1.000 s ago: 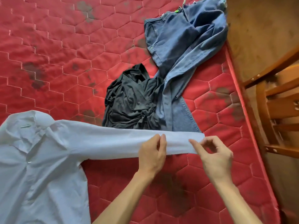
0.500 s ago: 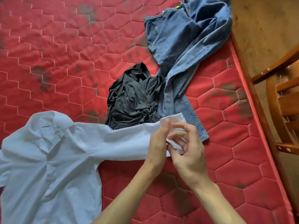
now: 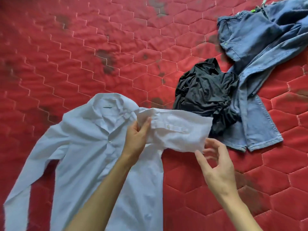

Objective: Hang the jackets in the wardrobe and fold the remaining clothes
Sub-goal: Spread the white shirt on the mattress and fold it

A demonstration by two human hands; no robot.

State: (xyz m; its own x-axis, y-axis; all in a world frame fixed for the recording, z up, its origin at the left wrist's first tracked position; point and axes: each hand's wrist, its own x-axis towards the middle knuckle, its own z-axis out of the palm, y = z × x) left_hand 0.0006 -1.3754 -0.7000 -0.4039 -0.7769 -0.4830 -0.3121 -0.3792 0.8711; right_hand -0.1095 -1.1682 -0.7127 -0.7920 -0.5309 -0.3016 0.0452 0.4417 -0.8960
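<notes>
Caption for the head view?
Left hand pinches the folded sleeve of the white shirt on a red mattress; right hand open.

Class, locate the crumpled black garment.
Head view, right of centre on the red mattress: the black garment lies against the blue denim on its right, just beyond the white shirt's folded sleeve.

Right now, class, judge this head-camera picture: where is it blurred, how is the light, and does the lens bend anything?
Head view: the red mattress blurs toward the left edge; head view: the white shirt is sharper, in soft even light without glare; head view: the wide lens bows the quilting seams.
</notes>
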